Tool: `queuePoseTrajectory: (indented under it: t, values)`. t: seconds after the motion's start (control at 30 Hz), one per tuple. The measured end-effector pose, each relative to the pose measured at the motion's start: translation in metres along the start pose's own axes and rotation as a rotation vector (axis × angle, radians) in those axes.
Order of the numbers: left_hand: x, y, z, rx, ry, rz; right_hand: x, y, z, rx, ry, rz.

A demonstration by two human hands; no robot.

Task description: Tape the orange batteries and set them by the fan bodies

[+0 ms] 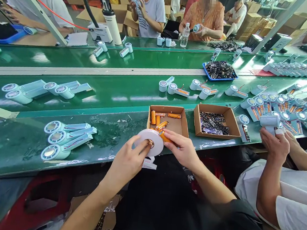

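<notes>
My left hand [128, 156] grips a white roll of tape [157, 146], with fingers pushed into its core. A loose strip of tape [149, 164] hangs below the roll. Close beside it, my right hand [182, 149] pinches an orange cylindrical battery [164, 136] against or near the roll's edge; I cannot tell whether they touch. Just beyond both hands stands a cardboard box [185, 122] with several more orange batteries [174, 115] in it. On the bench to the left lie three light-blue fan housings [56, 152] with wires in their open handles.
A second cardboard box [231, 116] holds dark circuit boards [214, 123]. Fan housings [176, 89] rest along the green conveyor [122, 100]. A blue tray [219, 79] of parts sits farther back. At right, a co-worker's hands [276, 142] hold a fan; other people work opposite.
</notes>
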State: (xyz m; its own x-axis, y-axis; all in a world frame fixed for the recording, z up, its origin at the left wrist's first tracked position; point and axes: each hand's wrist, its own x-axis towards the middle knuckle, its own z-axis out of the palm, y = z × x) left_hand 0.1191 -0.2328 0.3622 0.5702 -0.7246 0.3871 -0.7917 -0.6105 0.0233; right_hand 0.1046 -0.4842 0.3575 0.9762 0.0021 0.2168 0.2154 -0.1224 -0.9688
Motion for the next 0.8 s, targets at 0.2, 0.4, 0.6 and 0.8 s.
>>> queuePoseTrajectory:
  t: [0.2, 0.4, 0.6, 0.8]
  values:
    - [0.008, 0.006, -0.005, 0.006, -0.063, 0.056, 0.01, 0.005, -0.024, 0.144, -0.26, 0.327]
    - [0.019, 0.037, 0.014, 0.087, 0.188, -0.06, 0.003, 0.016, 0.022, 0.608, 0.445, 0.191]
    - [0.021, 0.067, 0.062, -0.103, 0.395, -0.196, -0.003, 0.03, 0.044, 0.745, 0.582, 0.233]
    - [0.02, 0.037, 0.045, -0.172, 0.322, -0.124, 0.022, 0.02, -0.02, 0.764, 0.525, 0.152]
